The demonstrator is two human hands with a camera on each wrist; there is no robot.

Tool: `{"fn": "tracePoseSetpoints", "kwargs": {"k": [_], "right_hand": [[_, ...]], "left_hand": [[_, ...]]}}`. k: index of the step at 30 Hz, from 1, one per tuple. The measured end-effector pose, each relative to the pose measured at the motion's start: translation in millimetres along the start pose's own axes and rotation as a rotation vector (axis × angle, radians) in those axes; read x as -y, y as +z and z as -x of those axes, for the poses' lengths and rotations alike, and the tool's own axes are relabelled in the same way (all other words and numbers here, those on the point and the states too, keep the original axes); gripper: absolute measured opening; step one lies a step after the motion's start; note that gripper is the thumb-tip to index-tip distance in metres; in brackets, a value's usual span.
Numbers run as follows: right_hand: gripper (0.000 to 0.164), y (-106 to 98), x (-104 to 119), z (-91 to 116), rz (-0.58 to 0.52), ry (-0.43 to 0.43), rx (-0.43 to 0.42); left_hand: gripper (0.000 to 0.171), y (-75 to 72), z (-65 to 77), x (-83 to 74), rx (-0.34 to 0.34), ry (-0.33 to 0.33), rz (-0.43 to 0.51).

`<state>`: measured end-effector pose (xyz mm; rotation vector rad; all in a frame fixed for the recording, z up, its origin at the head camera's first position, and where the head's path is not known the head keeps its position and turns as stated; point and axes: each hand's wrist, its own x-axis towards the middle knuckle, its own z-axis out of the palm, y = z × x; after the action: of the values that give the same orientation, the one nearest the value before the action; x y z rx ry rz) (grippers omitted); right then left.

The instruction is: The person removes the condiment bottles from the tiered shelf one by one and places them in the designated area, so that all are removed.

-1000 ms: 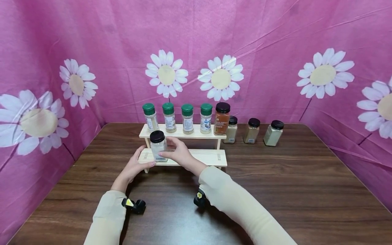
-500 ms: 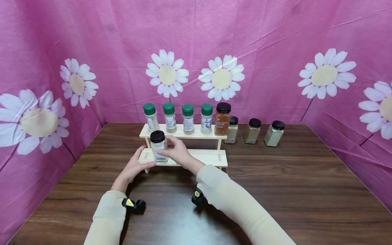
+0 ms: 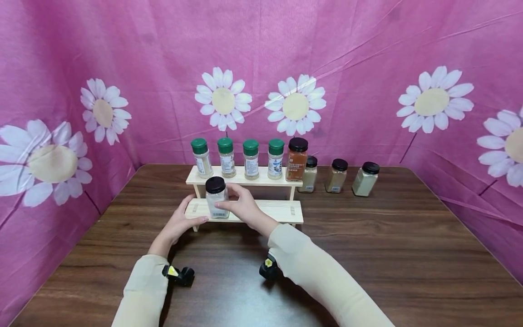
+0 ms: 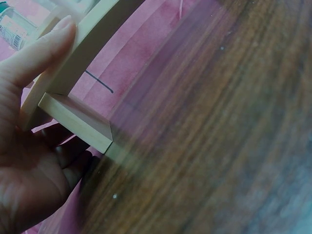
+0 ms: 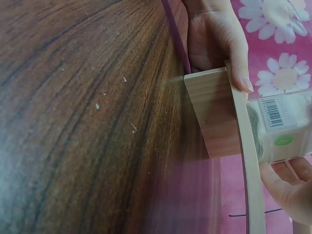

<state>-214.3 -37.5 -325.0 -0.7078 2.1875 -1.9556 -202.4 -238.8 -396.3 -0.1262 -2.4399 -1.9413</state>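
My right hand (image 3: 246,210) holds a clear spice jar (image 3: 216,200) with a black lid and whitish contents, thumb in front and fingers behind. It stands nearly upright at the left part of the lower shelf of a two-tier wooden rack (image 3: 271,209). In the right wrist view, the barcode label (image 5: 276,113) shows near the jar's base, close against the shelf; whether it touches cannot be told. My left hand (image 3: 180,222) grips the left end of that shelf. Its thumb (image 4: 48,48) lies over the board in the left wrist view, the other fingers partly hidden behind and below.
On the upper shelf stand several green-capped shakers (image 3: 251,161) and an orange-red pepper jar (image 3: 297,161) at the right end. Behind and right of the rack, three black-lidded jars (image 3: 336,176) stand on the brown wooden table (image 3: 388,254). A pink flowered cloth (image 3: 347,54) hangs behind.
The jar in my right hand has shifted slightly right and towards the shelf's front edge over the last half second. My left hand stays on the rack's end.
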Motion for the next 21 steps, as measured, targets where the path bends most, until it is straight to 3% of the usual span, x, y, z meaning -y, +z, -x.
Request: {"fn": "tracePoseSetpoints", "kwargs": {"k": [5, 13, 21], "right_hand": [[0.045, -5.7, 6.5, 8.3, 0.015, -0.018, -0.002], [0.046, -15.7, -10.9, 6.4, 0.007, -0.043, -0.001], [0.046, -32.7, -9.1, 19.2, -0.033, -0.046, -0.006]], "left_hand": [[0.084, -0.6, -0.9, 0.9, 0.000, -0.013, -0.005], [0.083, -1.6, -0.4, 1.3, -0.005, -0.010, -0.011], [0.083, -0.4, -0.6, 2.1, -0.002, 0.001, -0.015]]}}
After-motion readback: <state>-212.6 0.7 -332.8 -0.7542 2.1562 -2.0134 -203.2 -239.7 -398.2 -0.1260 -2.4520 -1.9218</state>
